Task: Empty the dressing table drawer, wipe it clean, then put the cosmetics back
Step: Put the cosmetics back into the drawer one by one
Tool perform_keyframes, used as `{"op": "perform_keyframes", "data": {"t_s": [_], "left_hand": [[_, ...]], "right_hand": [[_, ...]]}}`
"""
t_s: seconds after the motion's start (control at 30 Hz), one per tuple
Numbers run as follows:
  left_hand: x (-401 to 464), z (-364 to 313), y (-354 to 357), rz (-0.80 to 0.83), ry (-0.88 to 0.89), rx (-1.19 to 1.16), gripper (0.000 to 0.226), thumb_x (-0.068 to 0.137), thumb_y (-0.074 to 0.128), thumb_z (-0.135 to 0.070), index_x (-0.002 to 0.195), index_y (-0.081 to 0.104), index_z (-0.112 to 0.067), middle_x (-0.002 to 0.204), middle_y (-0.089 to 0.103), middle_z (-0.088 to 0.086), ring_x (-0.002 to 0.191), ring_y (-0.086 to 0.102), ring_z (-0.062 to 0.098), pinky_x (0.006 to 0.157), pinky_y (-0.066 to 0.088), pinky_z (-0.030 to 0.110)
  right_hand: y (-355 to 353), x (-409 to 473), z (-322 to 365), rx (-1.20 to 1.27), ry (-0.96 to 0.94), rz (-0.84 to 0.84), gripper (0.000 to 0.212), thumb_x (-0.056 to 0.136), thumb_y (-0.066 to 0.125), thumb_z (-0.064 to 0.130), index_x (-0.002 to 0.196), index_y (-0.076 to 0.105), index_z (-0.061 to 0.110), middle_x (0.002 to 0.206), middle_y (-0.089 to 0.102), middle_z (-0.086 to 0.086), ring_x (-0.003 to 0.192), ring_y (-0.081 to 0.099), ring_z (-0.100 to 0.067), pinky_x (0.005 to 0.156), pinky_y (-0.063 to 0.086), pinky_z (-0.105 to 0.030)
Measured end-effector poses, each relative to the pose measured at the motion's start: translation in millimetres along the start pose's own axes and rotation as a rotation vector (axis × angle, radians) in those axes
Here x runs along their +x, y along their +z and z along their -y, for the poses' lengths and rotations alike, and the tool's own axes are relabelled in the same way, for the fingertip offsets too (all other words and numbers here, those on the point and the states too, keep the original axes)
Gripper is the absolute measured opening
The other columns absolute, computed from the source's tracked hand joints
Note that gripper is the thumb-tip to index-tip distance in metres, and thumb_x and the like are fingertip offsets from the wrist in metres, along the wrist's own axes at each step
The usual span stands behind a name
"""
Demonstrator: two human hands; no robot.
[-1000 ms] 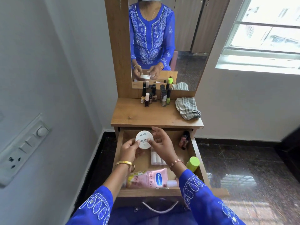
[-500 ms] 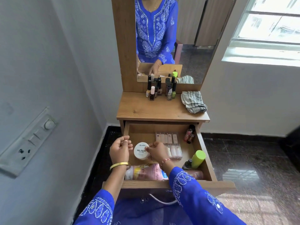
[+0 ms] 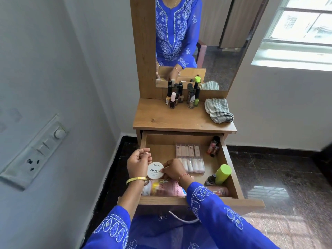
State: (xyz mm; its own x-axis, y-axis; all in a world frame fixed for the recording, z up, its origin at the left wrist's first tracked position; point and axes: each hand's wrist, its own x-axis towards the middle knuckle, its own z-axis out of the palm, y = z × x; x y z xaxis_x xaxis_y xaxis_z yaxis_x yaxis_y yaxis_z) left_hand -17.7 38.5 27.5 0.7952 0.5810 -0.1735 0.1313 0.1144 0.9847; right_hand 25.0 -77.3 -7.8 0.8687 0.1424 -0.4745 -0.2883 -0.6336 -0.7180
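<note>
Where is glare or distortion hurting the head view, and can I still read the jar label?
Head view: the window is blown out and throws a bright patch on the polished floor; wide-angle bending curves the wall and switchboard at left; the drawer is evenly lit, so the white jar label "NAIL POLISH" reads sharply, its small print not.

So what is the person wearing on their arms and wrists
Both arms are in loose, bright blue sleeves with white embroidered loops and small mirror pieces. The left hand has a plain gold bangle at its wrist; the right hand has a thin pinkish-gold bracelet.
</note>
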Motion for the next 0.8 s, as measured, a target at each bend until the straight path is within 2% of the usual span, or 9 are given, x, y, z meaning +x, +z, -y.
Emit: {"op": "perform_keyframes", "data": {"t_s": [0.03,0.13,0.23,0.33,0.4,0.47,0.53,0.73,0.8], "left_hand": [[-1,0,0,0.003,0.0,0.004,0.026,0.086,0.053,-0.002,0.075,0.065,-0.023,0.069,0.065,0.001,0.06,0.061,0.009,0.055,0.051,0.016],[-2,0,0,0.01,0.001,0.007,0.027,0.087,0.053,-0.002,0.076,0.064,-0.023,0.069,0.065,0.001,0.061,0.061,0.01,0.056,0.051,0.017],[-2,0,-1,0.011,0.003,0.017,0.027,0.087,0.053,-0.002,0.075,0.064,-0.024,0.069,0.065,0.0,0.06,0.061,0.009,0.056,0.051,0.016],[-3,-1,-1,0.013,0.001,0.019,0.027,0.087,0.053,-0.002,0.075,0.064,-0.024,0.069,0.065,0.0,0.06,0.061,0.009,0.056,0.051,0.016],[-4,-1,-1,0.013,0.002,0.022,0.027,0.087,0.053,-0.003,0.075,0.064,-0.024,0.069,0.065,0.0,0.061,0.061,0.008,0.055,0.051,0.015],[-4,-2,-2,0.015,0.001,0.019,0.027,0.087,0.053,-0.003,0.075,0.064,-0.024,0.07,0.065,0.0,0.061,0.061,0.008,0.055,0.051,0.013],[-5,-2,-1,0.02,-0.004,0.016,0.026,0.086,0.054,-0.002,0.075,0.064,-0.024,0.07,0.065,0.0,0.061,0.06,0.009,0.055,0.051,0.015],[-6,-2,-1,0.024,0.004,0.027,0.026,0.086,0.054,-0.003,0.075,0.064,-0.024,0.07,0.064,0.0,0.062,0.061,0.009,0.057,0.051,0.016],[-7,-3,-1,0.031,0.015,0.041,0.025,0.086,0.054,-0.002,0.076,0.064,-0.023,0.071,0.065,0.001,0.064,0.061,0.011,0.059,0.051,0.018]], "right_hand": [[0,0,1,0.0,-0.003,-0.003,0.023,0.082,0.064,0.0,0.104,0.064,-0.002,0.098,0.069,-0.027,0.039,0.054,-0.002,0.062,0.056,-0.028],[-1,-1,3,-0.011,-0.021,-0.012,0.027,0.083,0.061,-0.002,0.11,0.063,0.001,0.097,0.07,-0.024,0.038,0.058,-0.003,0.047,0.052,-0.019],[-1,-3,4,-0.077,-0.053,-0.028,0.031,0.082,0.06,-0.001,0.113,0.063,0.003,0.102,0.069,-0.023,0.066,0.066,-0.02,0.052,0.049,-0.018],[0,-6,4,-0.107,-0.107,-0.014,0.039,0.082,0.062,0.0,0.12,0.059,0.006,0.106,0.068,-0.02,0.057,0.061,-0.014,0.041,0.045,-0.011],[2,-7,3,-0.175,-0.172,-0.015,0.045,0.08,0.065,0.003,0.123,0.057,0.009,0.112,0.067,-0.016,0.078,0.067,-0.021,0.055,0.048,-0.011],[4,-9,3,-0.247,-0.209,-0.022,0.047,0.078,0.066,0.003,0.123,0.057,0.011,0.114,0.066,-0.013,0.1,0.064,-0.026,0.075,0.049,-0.021],[5,-10,3,-0.275,-0.22,-0.022,0.047,0.077,0.065,0.002,0.122,0.058,0.012,0.114,0.065,-0.013,0.105,0.061,-0.026,0.083,0.049,-0.026],[3,-11,3,-0.276,-0.235,-0.036,0.042,0.08,0.064,0.005,0.121,0.058,0.013,0.112,0.066,-0.013,0.101,0.063,-0.025,0.076,0.051,-0.025],[1,-13,5,-0.257,-0.254,-0.07,0.04,0.084,0.063,0.011,0.123,0.057,0.012,0.112,0.065,-0.011,0.099,0.062,-0.022,0.073,0.046,-0.021]]}}
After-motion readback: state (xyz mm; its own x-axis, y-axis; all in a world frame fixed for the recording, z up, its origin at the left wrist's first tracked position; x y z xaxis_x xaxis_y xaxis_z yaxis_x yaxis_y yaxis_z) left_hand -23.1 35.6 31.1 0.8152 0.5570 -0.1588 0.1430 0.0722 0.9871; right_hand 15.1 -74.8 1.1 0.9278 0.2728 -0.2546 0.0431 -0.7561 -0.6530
